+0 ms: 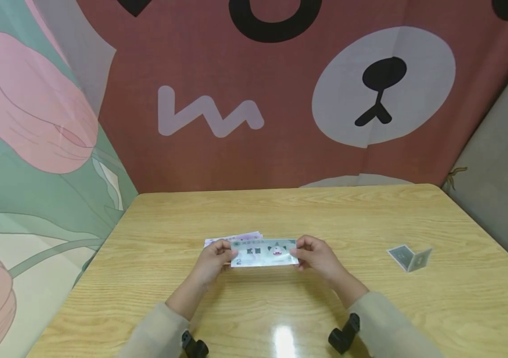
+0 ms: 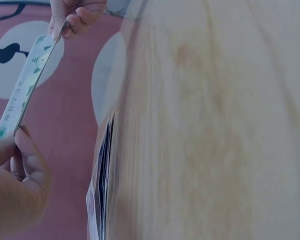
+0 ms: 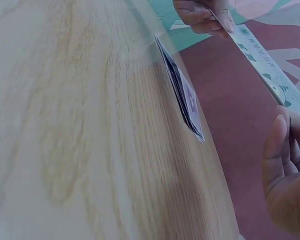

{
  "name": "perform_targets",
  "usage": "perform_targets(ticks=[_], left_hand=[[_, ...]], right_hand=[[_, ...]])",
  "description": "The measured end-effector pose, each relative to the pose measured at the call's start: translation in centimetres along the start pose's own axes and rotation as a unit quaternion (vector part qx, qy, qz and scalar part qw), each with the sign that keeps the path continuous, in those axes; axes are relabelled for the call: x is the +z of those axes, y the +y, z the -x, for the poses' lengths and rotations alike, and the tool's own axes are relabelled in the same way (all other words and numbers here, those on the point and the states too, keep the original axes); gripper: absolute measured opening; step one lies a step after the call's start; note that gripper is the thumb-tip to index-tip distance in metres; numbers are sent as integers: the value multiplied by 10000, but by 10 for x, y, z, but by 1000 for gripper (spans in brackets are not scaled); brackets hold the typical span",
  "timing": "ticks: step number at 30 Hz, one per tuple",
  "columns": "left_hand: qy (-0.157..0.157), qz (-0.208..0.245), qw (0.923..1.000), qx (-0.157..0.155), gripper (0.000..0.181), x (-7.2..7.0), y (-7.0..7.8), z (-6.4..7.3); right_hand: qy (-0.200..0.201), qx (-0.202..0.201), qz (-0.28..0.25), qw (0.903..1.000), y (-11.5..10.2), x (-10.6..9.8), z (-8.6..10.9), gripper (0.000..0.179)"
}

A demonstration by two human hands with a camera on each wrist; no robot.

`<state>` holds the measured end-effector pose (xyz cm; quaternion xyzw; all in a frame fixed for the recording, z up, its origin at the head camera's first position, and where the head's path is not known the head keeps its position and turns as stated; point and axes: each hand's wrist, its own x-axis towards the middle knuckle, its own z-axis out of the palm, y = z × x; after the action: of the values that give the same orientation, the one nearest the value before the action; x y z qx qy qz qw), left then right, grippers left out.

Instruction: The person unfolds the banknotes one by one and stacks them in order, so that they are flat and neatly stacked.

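Observation:
Both hands hold one pale green play banknote stretched flat above the table, its face with a "2" and a cartoon monster showing in the head view. My left hand pinches its left end between thumb and fingers. The other end is pinched by my right hand. Behind it on the table lies a small stack of purple play banknotes, partly covered by the green note and left hand. The right wrist view shows that stack edge-on, several notes thick.
To the right on the wooden table stands a folded greenish note, bent into a V. A printed cloth with a bear hangs behind the table's far edge. Each sleeve carries a black wrist camera.

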<state>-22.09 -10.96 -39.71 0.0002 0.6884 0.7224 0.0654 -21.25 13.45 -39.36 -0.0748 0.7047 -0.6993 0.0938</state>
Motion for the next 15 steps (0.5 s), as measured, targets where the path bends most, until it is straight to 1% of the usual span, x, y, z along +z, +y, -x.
perform_targets(ticks=[3,9,13,15], left_hand=[[109,-109,9999,3,9,-4,1,-4],[338,-150,9993,-5,8,-11,2,-12],[484,-281,9984,-64,7,-15,2,-16],[509,-360,9980,-80,6,-18,2,-19]], right_hand=[[61,-11,33,10000,0,4,-5,15],[349,8,160,9993,3,12,-19,19],[499,90,223,9985,5,17,-28,12],[542,132,248,9981,6,19,-33,8]])
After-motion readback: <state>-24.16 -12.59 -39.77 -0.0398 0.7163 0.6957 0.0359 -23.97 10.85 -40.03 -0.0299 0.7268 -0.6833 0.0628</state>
